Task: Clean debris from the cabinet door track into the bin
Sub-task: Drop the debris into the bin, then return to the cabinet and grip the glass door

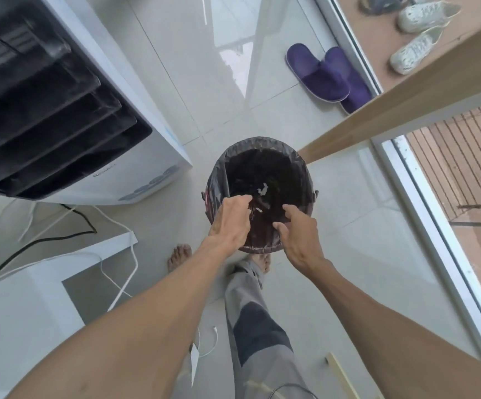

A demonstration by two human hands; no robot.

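Hovering hands, bin, contents indistinct

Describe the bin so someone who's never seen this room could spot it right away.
Start at the big white appliance with black louvres on the left; the bin stands on the pale tiled floor just to its right, at the end of a wooden board. It is the only round, dark container, lined with a black bag, under both hands.

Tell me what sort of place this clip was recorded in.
Most likely a room in a home, by a sliding door. Purple slippers lie on the tiled floor, white sneakers sit beyond the door track, and a lined bin stands beside a white air cooler.
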